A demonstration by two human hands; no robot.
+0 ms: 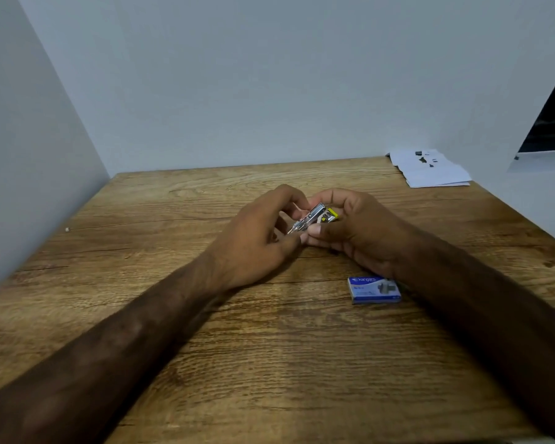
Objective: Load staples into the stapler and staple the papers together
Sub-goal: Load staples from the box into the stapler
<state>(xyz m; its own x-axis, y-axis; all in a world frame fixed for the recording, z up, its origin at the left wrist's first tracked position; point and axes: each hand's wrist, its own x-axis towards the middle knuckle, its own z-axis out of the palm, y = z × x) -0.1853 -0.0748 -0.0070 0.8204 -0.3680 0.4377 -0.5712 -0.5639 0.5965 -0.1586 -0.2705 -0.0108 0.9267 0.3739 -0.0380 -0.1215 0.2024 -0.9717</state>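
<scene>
Bench [269,363]: brown wood-grain board, matte, with long dark streaks and knots; far edge meets a pale back wall [269,91], left edge a pale side wall [29,155], so the corner closes in on two sides; a wide stretch of wood shows left of the forearms and between them toward the near edge.

Stapler [314,216]: small, shiny metal body with a yellow plastic end; held just above mid-bench, tilted, yellow end toward the far right.

Left hand [257,238]: grip curled, fingers and thumb pinching the stapler's near metal end.

Right hand [356,232]: grip curled round the yellow end, thumb tip against the metal side.

Staple box [374,290]: flat blue-and-white card box; lies flat on the bench just beside the right wrist, on the near side of the hands.

Papers [430,171]: white sheets, loosely stacked, dark marks on top; far right corner, close to the back wall, well apart from the hands.

Dark panel [551,123] beyond the bench's right edge.
</scene>
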